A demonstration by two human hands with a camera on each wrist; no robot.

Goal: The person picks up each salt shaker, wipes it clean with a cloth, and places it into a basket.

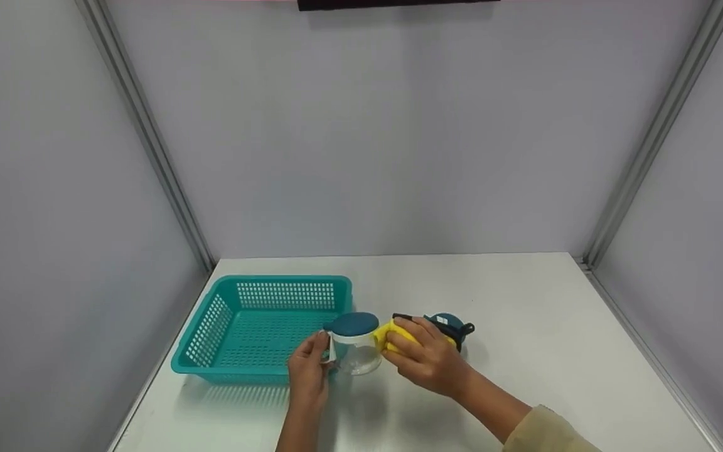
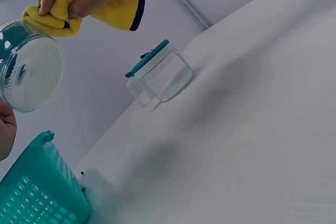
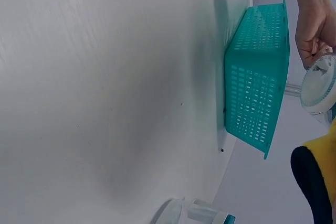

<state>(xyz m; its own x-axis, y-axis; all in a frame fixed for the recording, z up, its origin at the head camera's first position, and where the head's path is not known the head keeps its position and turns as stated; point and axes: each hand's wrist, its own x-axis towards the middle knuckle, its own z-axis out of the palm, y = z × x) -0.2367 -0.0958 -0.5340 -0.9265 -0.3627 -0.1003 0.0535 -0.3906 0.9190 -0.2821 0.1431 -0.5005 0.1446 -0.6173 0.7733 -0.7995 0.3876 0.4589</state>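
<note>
A clear glass jar [image 1: 360, 358] with a blue lid [image 1: 355, 324] is raised over the table, tilted in the left wrist view. My left hand [image 1: 309, 369] grips it by the handle on its left side. Bunched in my right hand [image 1: 427, 356] is a yellow cloth [image 2: 113, 14] with a black border, its folded end right at the jar's side. Behind the right hand, a second glass jar [image 2: 167, 76] with a blue lid and a handle stands on the table; in the head view the hand and cloth mostly hide it.
A teal perforated plastic basket [image 1: 255, 370] sits on the left of the white table [image 1: 543, 351], close beside the left hand. Grey walls [image 1: 361, 138] enclose the table at the back and both sides.
</note>
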